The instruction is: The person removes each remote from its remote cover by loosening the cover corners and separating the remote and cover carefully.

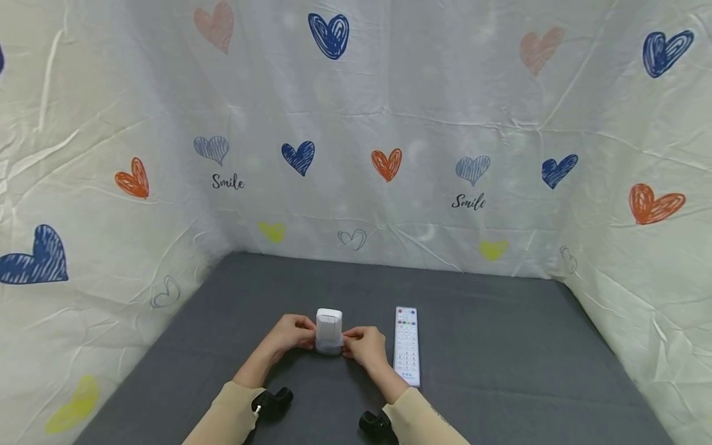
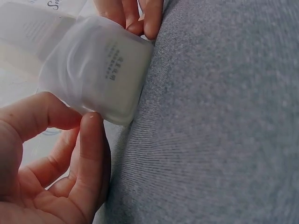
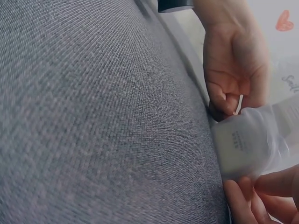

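Note:
A small white rounded device (image 1: 329,326) stands upright on the table, its lower part inside a soft, translucent sleeve (image 2: 77,65). Dark printed characters show at the sleeved end in both wrist views. My left hand (image 1: 292,332) pinches the sleeve's edge at the left between thumb and finger. From the opposite side, my right hand (image 1: 367,346) pinches the sleeve with thumb and fingertips. The sleeve is bunched in folds around the device's middle, and the lower end sits right at the grey cloth.
A long white remote control (image 1: 406,346) with several rows of buttons lies just right of my right hand. Dark grey cloth (image 1: 500,358) covers the table. White curtains with printed hearts (image 1: 386,165) enclose the back and both sides.

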